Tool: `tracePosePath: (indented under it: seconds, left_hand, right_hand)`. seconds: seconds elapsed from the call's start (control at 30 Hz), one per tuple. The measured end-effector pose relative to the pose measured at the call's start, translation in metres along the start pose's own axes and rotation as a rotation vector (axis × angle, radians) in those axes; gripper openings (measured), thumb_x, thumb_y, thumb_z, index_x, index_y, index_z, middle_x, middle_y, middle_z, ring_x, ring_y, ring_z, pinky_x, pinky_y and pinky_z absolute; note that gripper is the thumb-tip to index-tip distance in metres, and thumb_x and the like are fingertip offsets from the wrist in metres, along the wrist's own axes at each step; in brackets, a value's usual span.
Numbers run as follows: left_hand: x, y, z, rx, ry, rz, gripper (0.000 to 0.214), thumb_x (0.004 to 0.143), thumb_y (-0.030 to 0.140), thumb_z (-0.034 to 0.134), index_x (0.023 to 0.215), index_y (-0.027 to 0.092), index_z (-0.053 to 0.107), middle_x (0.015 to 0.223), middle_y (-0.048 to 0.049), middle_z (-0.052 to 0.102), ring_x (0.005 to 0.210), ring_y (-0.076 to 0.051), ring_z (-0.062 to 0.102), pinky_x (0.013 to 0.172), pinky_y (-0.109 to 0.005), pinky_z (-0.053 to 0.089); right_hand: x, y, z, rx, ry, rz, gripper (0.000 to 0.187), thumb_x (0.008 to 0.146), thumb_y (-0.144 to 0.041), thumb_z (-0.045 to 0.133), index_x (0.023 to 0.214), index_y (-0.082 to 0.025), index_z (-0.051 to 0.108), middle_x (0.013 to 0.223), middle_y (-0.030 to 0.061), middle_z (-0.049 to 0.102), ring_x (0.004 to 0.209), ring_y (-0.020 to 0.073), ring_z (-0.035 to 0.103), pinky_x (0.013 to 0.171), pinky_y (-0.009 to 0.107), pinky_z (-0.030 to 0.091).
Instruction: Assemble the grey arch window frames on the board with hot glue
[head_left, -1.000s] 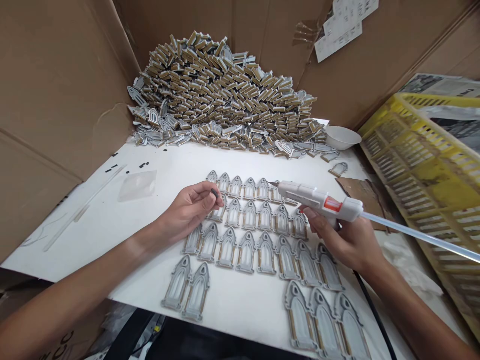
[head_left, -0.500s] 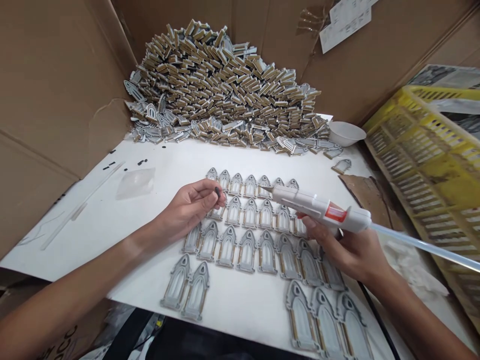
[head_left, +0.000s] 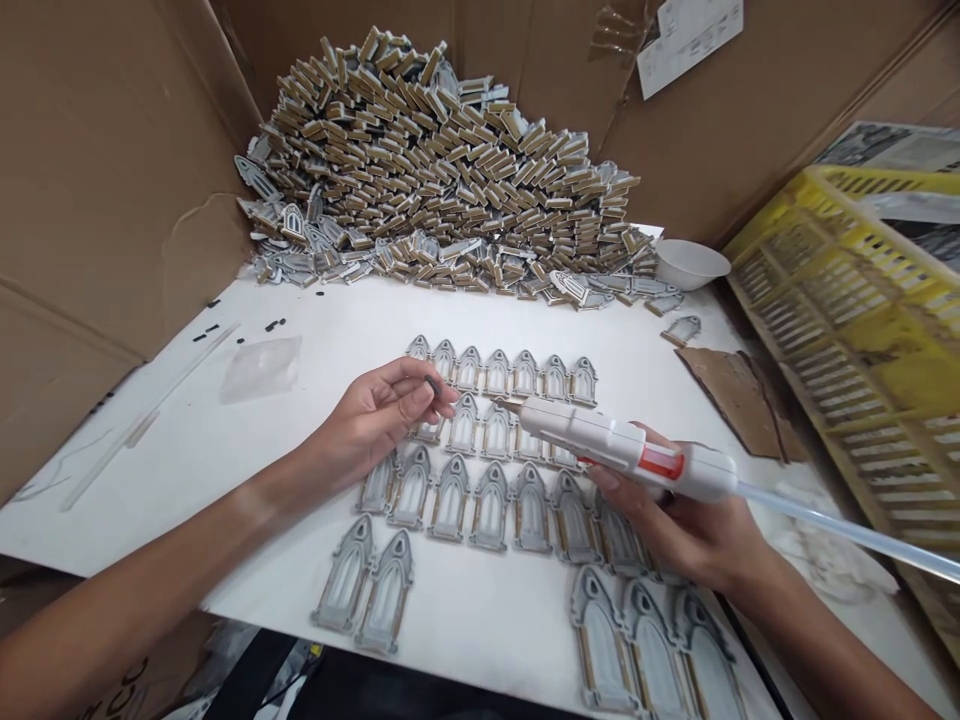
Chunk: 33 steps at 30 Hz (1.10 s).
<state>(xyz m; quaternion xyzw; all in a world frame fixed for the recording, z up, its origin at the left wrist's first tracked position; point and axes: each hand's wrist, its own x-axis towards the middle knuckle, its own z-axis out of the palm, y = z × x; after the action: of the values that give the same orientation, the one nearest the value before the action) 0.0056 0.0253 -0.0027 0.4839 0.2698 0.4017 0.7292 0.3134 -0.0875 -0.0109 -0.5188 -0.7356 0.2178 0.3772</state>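
Observation:
Between thumb and forefinger, my left hand (head_left: 382,410) pinches a small black piece (head_left: 433,385). My right hand (head_left: 686,515) is wrapped round the grip of a white hot glue gun (head_left: 615,440), with a clear glue stick (head_left: 840,528) sticking out of its back. The gun's nozzle points left, a short way from the black piece. Under both hands lie rows of grey arched window-shaped pieces (head_left: 491,505) with gold-brown edges. Two more arched pieces (head_left: 364,585) lie at the front left and several larger-looking ones (head_left: 649,645) at the front right. My forearms and hands hide parts of the rows.
A tall heap of arched pieces (head_left: 450,170) stands against the cardboard wall. At right are a white bowl (head_left: 691,264), a yellow crate (head_left: 840,290) and a cardboard scrap (head_left: 739,400). A plastic bag (head_left: 261,370), glue stick (head_left: 154,415) and black bits (head_left: 274,325) lie left.
The glue gun in my right hand has moved left and slightly down, its nozzle closer to my left hand. My left hand still holds the black piece in nearly the same place.

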Motion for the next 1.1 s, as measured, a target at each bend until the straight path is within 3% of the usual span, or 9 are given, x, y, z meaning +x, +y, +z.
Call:
tracePosePath:
  seconds: [0.3, 0.53, 0.7, 0.8, 0.9, 1.1]
  left_hand:
    - [-0.0007, 0.0017, 0.0023, 0.013, 0.03, -0.005, 0.024, 0.085, 0.03, 0.096, 0.099, 0.017, 0.081, 0.091, -0.005, 0.082, 0.083, -0.012, 0.076, 0.076, -0.016, 0.06]
    - [-0.002, 0.0029, 0.0041, 0.044, 0.021, -0.005, 0.026, 0.087, 0.029, 0.094, 0.107, 0.02, 0.081, 0.09, -0.0031, 0.083, 0.084, -0.011, 0.076, 0.077, -0.015, 0.06]
    - [-0.0032, 0.0007, 0.0011, 0.095, -0.001, -0.001, 0.017, 0.092, 0.028, 0.089, 0.103, 0.022, 0.078, 0.098, -0.0041, 0.085, 0.094, -0.013, 0.079, 0.08, -0.017, 0.061]
    - [-0.0043, 0.0012, 0.0016, 0.132, -0.012, 0.012, 0.015, 0.093, 0.028, 0.088, 0.101, 0.022, 0.077, 0.103, -0.0055, 0.084, 0.1, -0.015, 0.078, 0.083, -0.019, 0.061]
    - [-0.0059, 0.0033, 0.004, 0.157, 0.024, 0.032, 0.016, 0.091, 0.027, 0.09, 0.098, 0.02, 0.078, 0.097, -0.0025, 0.079, 0.091, -0.012, 0.075, 0.083, -0.017, 0.06]
    - [-0.009, 0.0059, 0.0072, 0.21, 0.052, 0.022, 0.017, 0.088, 0.027, 0.091, 0.093, 0.019, 0.078, 0.087, 0.0004, 0.073, 0.08, -0.01, 0.071, 0.075, -0.014, 0.059]
  right_hand:
    - [-0.0001, -0.0012, 0.0003, -0.02, -0.007, -0.103, 0.03, 0.103, -0.027, 0.063, 0.074, -0.021, 0.063, 0.061, -0.0026, 0.048, 0.049, 0.0107, 0.045, 0.049, 0.027, 0.034]
    - [0.0021, -0.0031, -0.0006, 0.003, -0.015, -0.114, 0.028, 0.104, -0.028, 0.062, 0.077, -0.021, 0.066, 0.065, -0.0003, 0.055, 0.051, 0.0125, 0.05, 0.049, 0.027, 0.037]
    - [0.0011, -0.0042, 0.0007, 0.066, -0.007, -0.072, 0.03, 0.105, -0.032, 0.062, 0.076, -0.022, 0.065, 0.061, -0.002, 0.05, 0.049, 0.0123, 0.045, 0.047, 0.026, 0.036]
    - [-0.0022, -0.0022, 0.0024, 0.089, 0.0, -0.01, 0.029, 0.103, -0.036, 0.067, 0.078, -0.022, 0.068, 0.064, 0.0004, 0.059, 0.053, 0.0146, 0.053, 0.051, 0.026, 0.043]
    - [-0.0054, -0.0004, 0.0038, 0.101, 0.007, 0.034, 0.024, 0.101, -0.039, 0.071, 0.083, -0.022, 0.072, 0.07, 0.0024, 0.067, 0.061, 0.0174, 0.062, 0.056, 0.027, 0.049]
    - [-0.0063, -0.003, 0.0052, 0.084, -0.012, 0.052, 0.023, 0.103, -0.037, 0.067, 0.089, -0.021, 0.075, 0.071, 0.0036, 0.07, 0.065, 0.0203, 0.068, 0.055, 0.027, 0.051]
